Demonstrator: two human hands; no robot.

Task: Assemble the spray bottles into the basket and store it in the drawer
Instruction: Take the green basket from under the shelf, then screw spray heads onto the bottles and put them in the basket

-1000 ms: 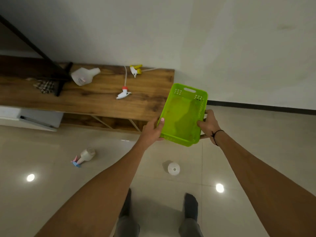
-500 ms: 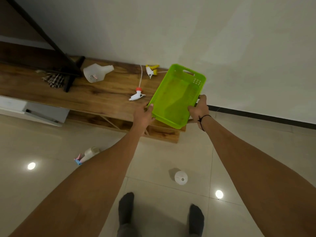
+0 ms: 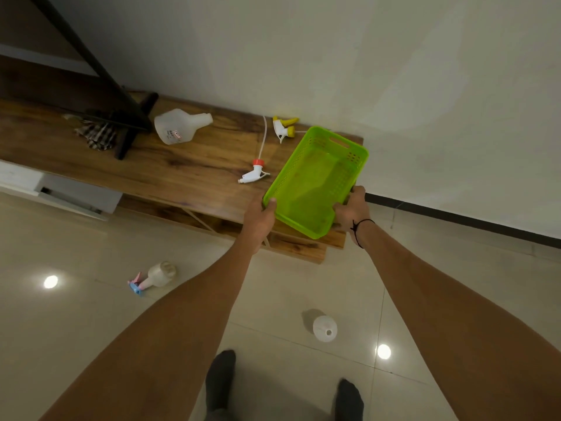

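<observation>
Head view, looking down. Both hands hold the green basket [image 3: 315,183] over the right end of the wooden bench [image 3: 170,174]. The left hand [image 3: 260,218] grips the near left corner, thumb over the rim; the right hand [image 3: 352,209] grips the near right side, fingers curled on the wall. A black band [image 3: 359,230] circles the right wrist. The basket is empty and tilted; whether its base touches the bench cannot be told.

On the bench: a white bottle [image 3: 180,127] lying on its side, capless; a red-collared sprayer head [image 3: 254,174] with its tube, just left of the basket; a yellow sprayer head [image 3: 283,129] near the wall, beside the basket's far corner; a checked cloth [image 3: 97,136] under a black stand [image 3: 127,117].

On the floor: a small bottle [image 3: 156,276] with a pink-and-blue sprayer, lying down; a white bottle [image 3: 324,328] standing upright, open-necked, between the forearms. A white drawer [image 3: 69,194] shows at left, under the bench.
</observation>
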